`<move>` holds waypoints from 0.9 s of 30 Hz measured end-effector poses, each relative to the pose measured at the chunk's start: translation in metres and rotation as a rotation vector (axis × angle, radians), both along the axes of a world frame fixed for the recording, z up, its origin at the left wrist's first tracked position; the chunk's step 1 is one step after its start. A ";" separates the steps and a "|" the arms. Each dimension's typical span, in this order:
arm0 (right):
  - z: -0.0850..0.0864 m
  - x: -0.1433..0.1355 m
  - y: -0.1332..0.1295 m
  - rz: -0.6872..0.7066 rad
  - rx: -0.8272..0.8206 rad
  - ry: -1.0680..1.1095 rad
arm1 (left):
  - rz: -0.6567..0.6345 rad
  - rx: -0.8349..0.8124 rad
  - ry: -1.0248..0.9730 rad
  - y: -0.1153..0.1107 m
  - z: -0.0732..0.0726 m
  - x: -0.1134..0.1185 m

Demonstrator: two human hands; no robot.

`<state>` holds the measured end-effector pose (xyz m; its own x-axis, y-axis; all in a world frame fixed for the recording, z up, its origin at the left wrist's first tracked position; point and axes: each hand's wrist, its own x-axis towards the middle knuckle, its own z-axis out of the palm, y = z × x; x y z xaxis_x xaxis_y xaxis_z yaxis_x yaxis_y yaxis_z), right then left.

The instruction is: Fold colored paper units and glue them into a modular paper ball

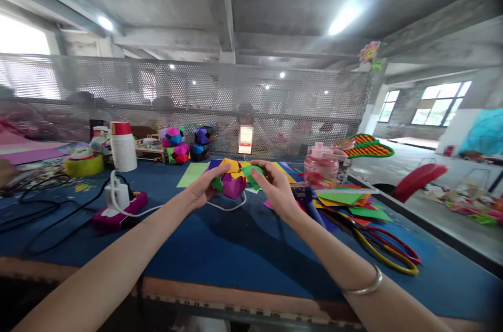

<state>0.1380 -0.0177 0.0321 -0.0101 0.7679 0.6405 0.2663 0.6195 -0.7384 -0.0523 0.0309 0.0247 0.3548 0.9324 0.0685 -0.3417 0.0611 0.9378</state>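
Above the blue table, a folded paper model (pixel 233 186) in purple, yellow and green hangs between my two hands. My left hand (pixel 207 184) grips its left side, the thumb along the upper edge. A green folded paper piece (pixel 252 177) is pinched in my right hand (pixel 275 185), at the model's right side. Whether that piece is joined to the model or only touching it, I cannot tell. The right fingertips are partly hidden behind the paper. Coloured paper sheets (pixel 192 175) lie just behind the hands.
Scissors (pixel 387 248), more coloured paper (pixel 369 213) and a pink jar (pixel 320 167) are at right. At left are a purple power strip (pixel 135 202) with cables and stacked paper cups (pixel 123 151). Finished multicoloured paper balls (pixel 175 144) and a lit phone (pixel 245 139) stand near the mesh screen (pixel 275 96).
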 end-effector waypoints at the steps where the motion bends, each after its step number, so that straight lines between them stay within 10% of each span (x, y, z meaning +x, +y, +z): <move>1: 0.000 0.000 0.000 -0.001 0.007 -0.031 | -0.002 0.011 -0.008 0.000 0.000 0.000; 27: -0.007 0.005 0.011 -0.042 0.085 -0.252 | -0.095 0.286 0.221 -0.019 0.006 0.002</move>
<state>0.1427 -0.0064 0.0247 -0.1464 0.7144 0.6843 0.4617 0.6611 -0.5914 -0.0504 0.0120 0.0310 0.4740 0.8490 0.2334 -0.1344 -0.1923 0.9721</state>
